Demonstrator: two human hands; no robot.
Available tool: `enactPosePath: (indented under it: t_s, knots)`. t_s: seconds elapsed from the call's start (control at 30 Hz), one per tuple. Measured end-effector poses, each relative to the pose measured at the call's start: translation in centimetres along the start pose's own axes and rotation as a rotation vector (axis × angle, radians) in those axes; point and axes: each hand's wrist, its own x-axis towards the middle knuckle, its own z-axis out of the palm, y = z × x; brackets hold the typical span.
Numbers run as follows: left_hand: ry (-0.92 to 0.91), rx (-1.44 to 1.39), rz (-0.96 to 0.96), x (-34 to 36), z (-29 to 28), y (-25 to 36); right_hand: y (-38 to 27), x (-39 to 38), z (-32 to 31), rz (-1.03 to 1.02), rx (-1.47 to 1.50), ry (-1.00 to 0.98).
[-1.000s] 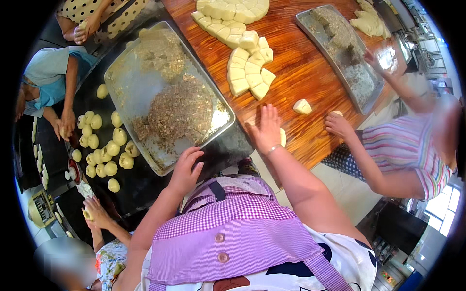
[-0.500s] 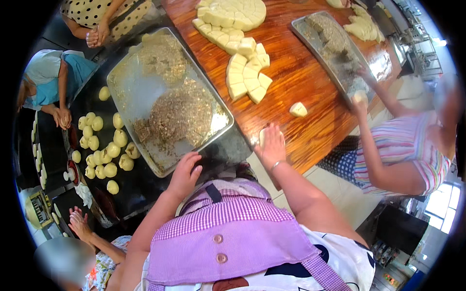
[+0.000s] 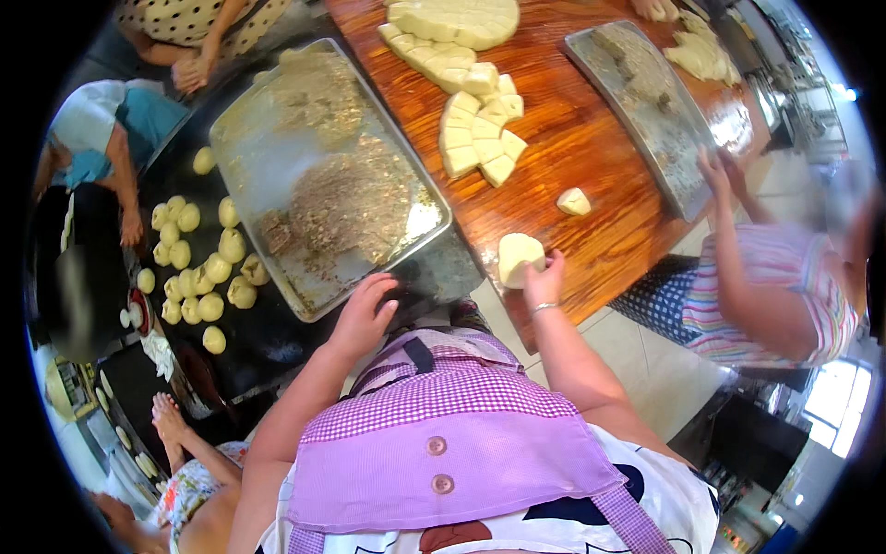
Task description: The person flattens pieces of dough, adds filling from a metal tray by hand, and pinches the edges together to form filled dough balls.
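At the near corner of the wooden table lies a pale, flattened dough disc. My right hand pinches its right edge between thumb and fingers. My left hand is open and holds nothing, its fingers loosely bent beside the near edge of a large metal tray. A crumbly brown filling is heaped in that tray. One cut dough piece sits alone beyond the disc. Farther back are several joined, cut dough pieces and a big scored slab of dough.
Several round filled dough balls rest on a black surface left of the tray. Across the wooden table, a second metal tray holds more filling, and a co-worker's hands are at its edge. Other people stand along the left side.
My right hand has gone from pressing flat on the dough to gripping its right edge, uncovering the disc. My left hand has barely moved. A dark shape now hides the far-left row of discs.
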Motion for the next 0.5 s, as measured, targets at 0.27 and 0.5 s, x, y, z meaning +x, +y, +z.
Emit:
enactPosePath:
  t_s: [0.27,0.5]
  knots:
    - [0.200,-1.231,-0.686,-0.2,1.6,-3.1,-12.3,-5.2,0.5,0.183,0.529,-0.686]
    - [0.090,-2.170,-0.245,-5.0,-2.1,-2.6,-20.4,-14.2,7.1,-0.160,0.390,-1.263]
